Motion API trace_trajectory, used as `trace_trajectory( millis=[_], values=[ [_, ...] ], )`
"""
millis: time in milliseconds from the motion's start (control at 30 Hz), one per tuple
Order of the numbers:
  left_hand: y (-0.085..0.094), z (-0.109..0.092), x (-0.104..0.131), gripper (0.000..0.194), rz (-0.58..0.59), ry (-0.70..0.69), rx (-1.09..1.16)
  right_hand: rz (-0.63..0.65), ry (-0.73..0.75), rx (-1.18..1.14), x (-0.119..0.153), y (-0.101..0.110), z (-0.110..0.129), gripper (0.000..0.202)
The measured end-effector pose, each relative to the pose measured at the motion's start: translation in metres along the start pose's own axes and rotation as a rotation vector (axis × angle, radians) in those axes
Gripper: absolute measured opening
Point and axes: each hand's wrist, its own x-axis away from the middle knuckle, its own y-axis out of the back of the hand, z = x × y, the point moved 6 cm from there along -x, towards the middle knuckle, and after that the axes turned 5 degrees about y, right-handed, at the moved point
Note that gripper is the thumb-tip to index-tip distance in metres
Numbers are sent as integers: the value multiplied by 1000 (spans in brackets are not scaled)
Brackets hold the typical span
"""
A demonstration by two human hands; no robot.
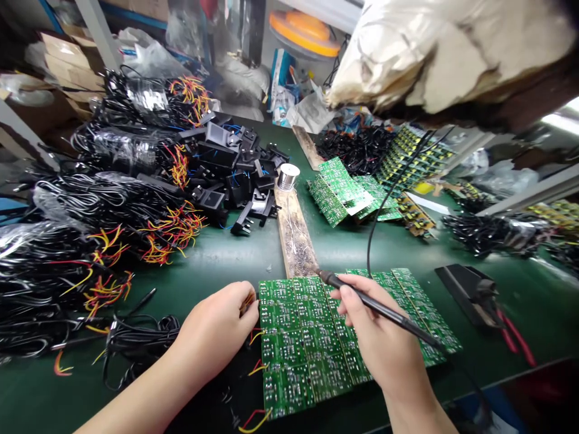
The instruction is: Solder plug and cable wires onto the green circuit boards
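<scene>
My right hand [377,331] is closed around a black soldering iron [384,310], held like a pen. Its tip points up and left, near the back edge of the green circuit board panels [284,343], which lie side by side on the table. At the left edge of these panels my left hand [221,328] is closed in a pinch; what it holds is hidden by the fingers. Red and yellow wires [257,366] stick out over that edge below it. Beyond the panels, a solder spool [288,176] stands on a stained wooden strip [296,235].
Bundled black cables [113,199] with red and yellow ends are heaped at left, beside black plug adapters [226,150]. More green boards [341,187] lie at the back. A black stand [468,295] and red-handled pliers [515,337] are at right. A wrapped bulk [429,54] overhangs the upper right.
</scene>
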Motion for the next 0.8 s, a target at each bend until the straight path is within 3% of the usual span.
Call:
trace_trajectory(
  millis=[167, 400, 567, 800],
  values=[
    [-1, 1, 0, 24, 4, -7, 1, -28, -15, 29, -18, 0, -6, 33],
    [3, 0, 3, 14, -23, -42, 124, -55, -56, 43, -16, 2, -12, 34],
    [6, -4, 5, 21, 27, -97, 342, -52, -96, 42, -14, 0, -13, 35],
    [3, -7, 5, 27, 94, -105, 373, -47, -113, 34, -16, -5, -13, 36]
  ],
)
